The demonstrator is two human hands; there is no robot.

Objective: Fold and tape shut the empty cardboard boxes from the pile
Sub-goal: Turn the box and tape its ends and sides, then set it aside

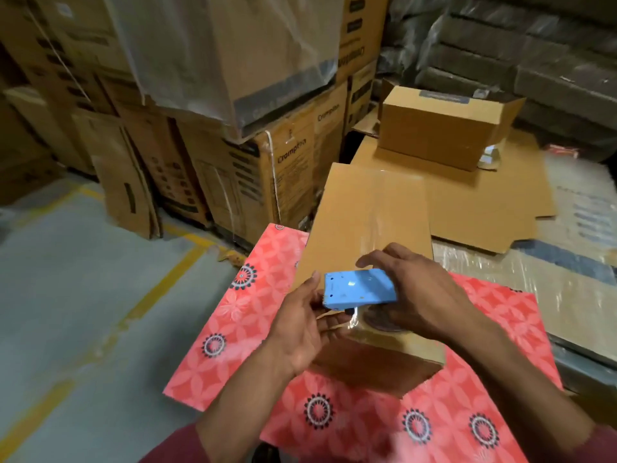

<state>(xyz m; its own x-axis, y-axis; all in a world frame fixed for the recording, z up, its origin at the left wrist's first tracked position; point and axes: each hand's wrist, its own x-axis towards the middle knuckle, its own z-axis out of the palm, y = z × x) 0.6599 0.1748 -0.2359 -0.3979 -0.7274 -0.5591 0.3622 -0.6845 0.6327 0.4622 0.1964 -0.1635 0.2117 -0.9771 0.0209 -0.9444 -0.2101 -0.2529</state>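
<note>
A long brown cardboard box (370,215) lies on a red patterned table (233,315), with a strip of clear tape running down the middle of its top. A blue tape dispenser (359,289) with its roll sits over the box's near end. My right hand (414,295) grips the dispenser from the right, fingers curled over its top. My left hand (303,325) is at the dispenser's toothed left end, fingers curled under it and pinching the tape there.
A smaller closed box (437,128) stands on flat cardboard sheets (474,202) behind the table. Stacked printed cartons (267,155) rise at the back left. Plastic-wrapped goods (567,255) lie to the right. Grey floor with yellow lines (100,295) spreads to the left.
</note>
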